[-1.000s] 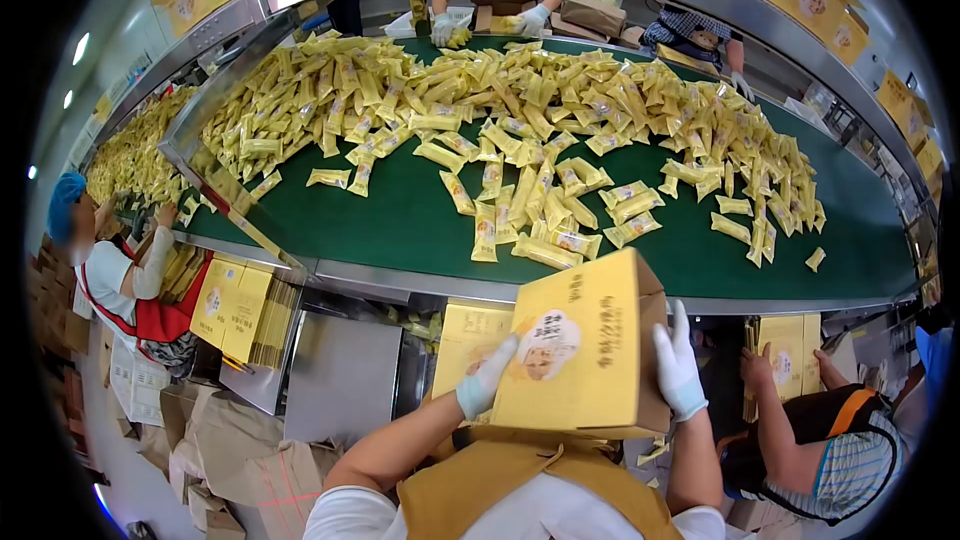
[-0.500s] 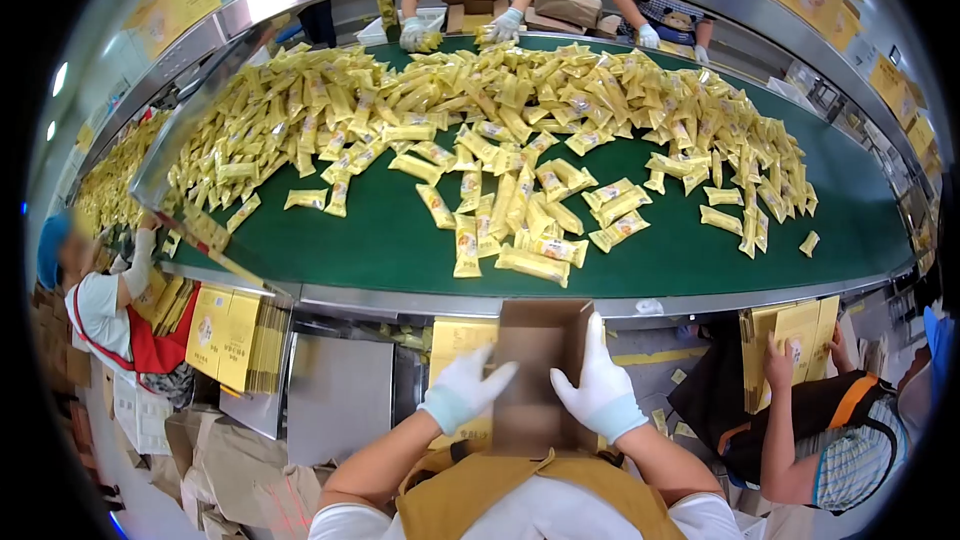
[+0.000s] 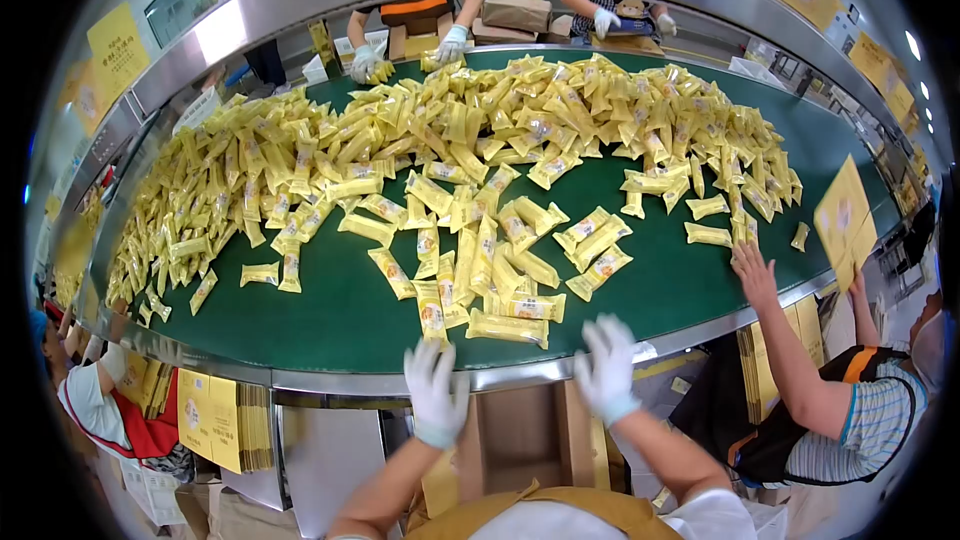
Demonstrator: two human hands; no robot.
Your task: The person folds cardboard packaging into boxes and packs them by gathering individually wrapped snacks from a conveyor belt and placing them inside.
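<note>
My left hand (image 3: pixel 435 395), in a white glove, is stretched forward over the near metal edge (image 3: pixel 350 380) of the belt. Its fingers are apart, with the tips close to the lower end of a yellow wrapped snack packet (image 3: pixel 431 308); I cannot tell if they touch. To the right, my right hand (image 3: pixel 607 370) reaches over the same edge, gloved and slightly blurred, fingers spread and holding nothing. Several packets, one lying crosswise (image 3: pixel 508 328), are between and beyond my hands. Below them an open brown cardboard box (image 3: pixel 522 440) stands in front of my body.
A large heap of yellow packets (image 3: pixel 560 110) covers the far part of the green belt (image 3: pixel 690 280). At the right, a co-worker (image 3: pixel 850 410) reaches onto the belt and holds a yellow flat carton (image 3: pixel 845 220). Folded cartons (image 3: pixel 215 420) stand at the left; gloved co-workers are opposite.
Both my hands have left the box and moved forward to the belt edge. The box sits lower in view. The right-hand co-worker has reached onto the belt and raised a carton.
</note>
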